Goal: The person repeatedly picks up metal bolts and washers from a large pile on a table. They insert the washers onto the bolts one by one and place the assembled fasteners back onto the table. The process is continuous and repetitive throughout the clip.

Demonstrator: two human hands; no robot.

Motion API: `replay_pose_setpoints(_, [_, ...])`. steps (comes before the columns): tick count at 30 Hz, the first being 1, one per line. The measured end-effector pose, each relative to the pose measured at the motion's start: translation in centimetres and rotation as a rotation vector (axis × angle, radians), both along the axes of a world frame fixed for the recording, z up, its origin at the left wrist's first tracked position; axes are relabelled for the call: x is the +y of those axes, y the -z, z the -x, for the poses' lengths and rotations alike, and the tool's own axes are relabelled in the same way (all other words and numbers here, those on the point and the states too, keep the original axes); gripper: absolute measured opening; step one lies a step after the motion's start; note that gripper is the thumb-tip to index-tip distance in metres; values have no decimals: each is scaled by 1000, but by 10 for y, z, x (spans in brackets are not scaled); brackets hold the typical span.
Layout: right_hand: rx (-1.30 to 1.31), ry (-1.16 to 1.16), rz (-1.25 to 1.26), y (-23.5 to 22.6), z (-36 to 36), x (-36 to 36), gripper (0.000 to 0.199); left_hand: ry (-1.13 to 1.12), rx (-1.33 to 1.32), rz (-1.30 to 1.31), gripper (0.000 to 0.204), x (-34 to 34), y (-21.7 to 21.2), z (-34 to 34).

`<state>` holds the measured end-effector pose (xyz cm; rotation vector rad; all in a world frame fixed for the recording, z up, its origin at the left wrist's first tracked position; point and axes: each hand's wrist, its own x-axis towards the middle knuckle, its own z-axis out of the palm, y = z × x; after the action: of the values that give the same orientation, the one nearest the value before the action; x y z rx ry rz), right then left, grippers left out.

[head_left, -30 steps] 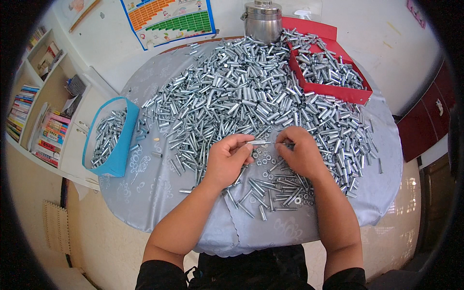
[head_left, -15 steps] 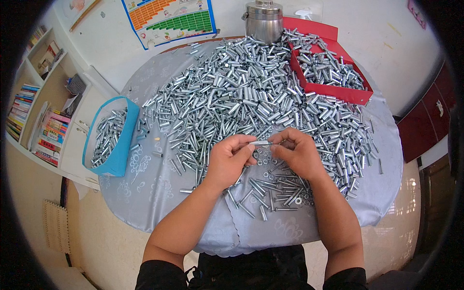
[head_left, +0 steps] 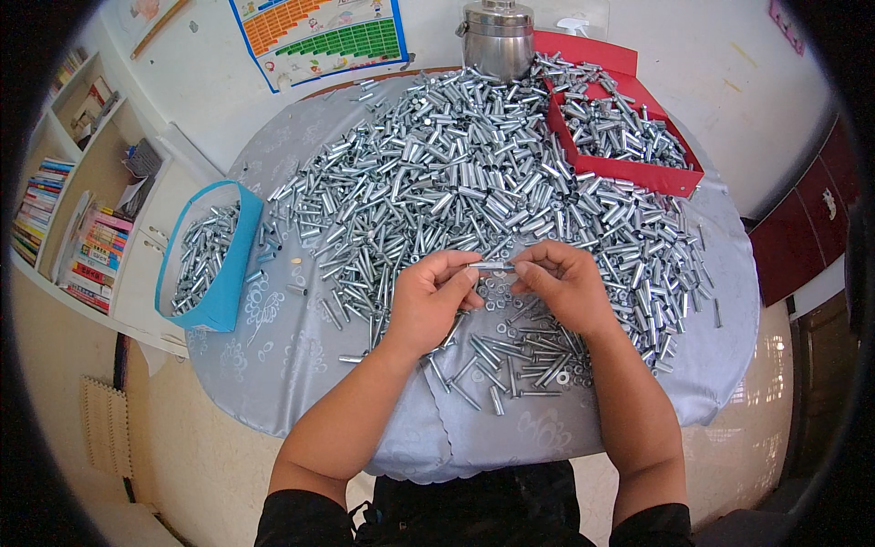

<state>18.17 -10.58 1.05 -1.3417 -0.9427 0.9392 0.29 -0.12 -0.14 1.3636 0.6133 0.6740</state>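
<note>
Over the near side of the pile, a slim silver bolt (head_left: 493, 266), seemingly with a sleeve on it, lies roughly level between my two hands. My left hand (head_left: 432, 299) is closed, pinching its left end between thumb and fingers. The other end is pinched by my right hand (head_left: 567, 287), also closed. Fingertips cover both ends of the bolt. Below and between the hands are small nuts and washers (head_left: 492, 305). Loose bolts (head_left: 510, 356) lie nearer to me on the cloth.
A heap of metal sleeves and bolts (head_left: 437, 173) spreads over the round table with its grey cloth (head_left: 301, 383). At the left stands a blue bin (head_left: 219, 314) of metal parts. A red box (head_left: 629, 173) holds more at the back right, beside a steel pot (head_left: 498, 46).
My fingertips have drawn slightly apart along the bolt, and it lies more level. The heap and the containers look the same.
</note>
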Motion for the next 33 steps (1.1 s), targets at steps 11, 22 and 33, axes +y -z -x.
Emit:
replay_pose_setpoints(11, [109, -4, -36, -2, 0, 1, 20, 6, -20, 22, 22, 0, -1, 0])
replay_pose_setpoints(22, [-6, -65, -37, 1, -1, 0, 14, 63, 49, -45, 22, -1, -1, 1])
replay_pose_setpoints(33, [-1022, 41, -214, 12, -14, 3, 16, -1, -44, 34, 21, 2, 2, -1])
